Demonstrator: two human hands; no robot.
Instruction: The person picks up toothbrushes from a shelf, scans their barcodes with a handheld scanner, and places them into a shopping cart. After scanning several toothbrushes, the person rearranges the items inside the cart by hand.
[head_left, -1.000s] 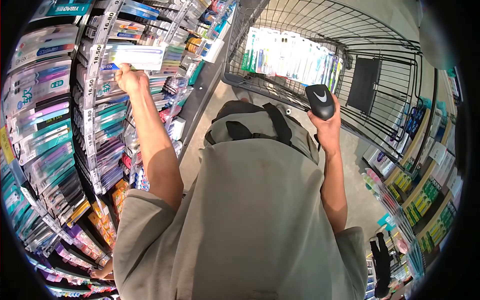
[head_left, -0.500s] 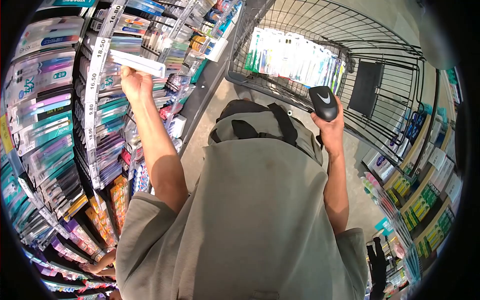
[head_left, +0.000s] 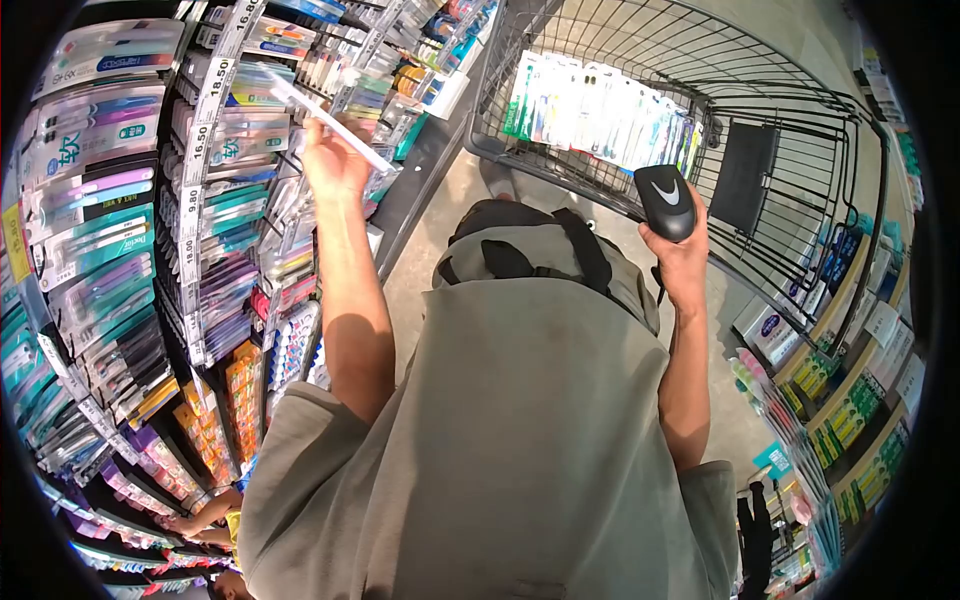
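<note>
A slim white toothbrush pack [head_left: 360, 146] is pinched in my left hand [head_left: 335, 165], turned nearly edge-on and away from the shelf's front. Hanging toothbrush packs [head_left: 100, 130] fill the rack on the left, behind a price strip [head_left: 196, 150]. My right hand [head_left: 684, 262] is wrapped round a black barcode scanner [head_left: 664, 204] beside the near side of the cart. Inside the wire shopping cart [head_left: 575, 180] lies a row of many toothbrush packs [head_left: 600, 115], bright with glare.
Another person's arm [head_left: 208, 515] reaches to the lower left shelves. On the right stand shelves with green and yellow boxes [head_left: 830, 430]. Grey floor [head_left: 425, 240] runs between the rack and the cart.
My left hand has moved right, away from the rack and toward the cart, and the pack has turned from its flat face to its narrow edge. My right hand still grips the scanner.
</note>
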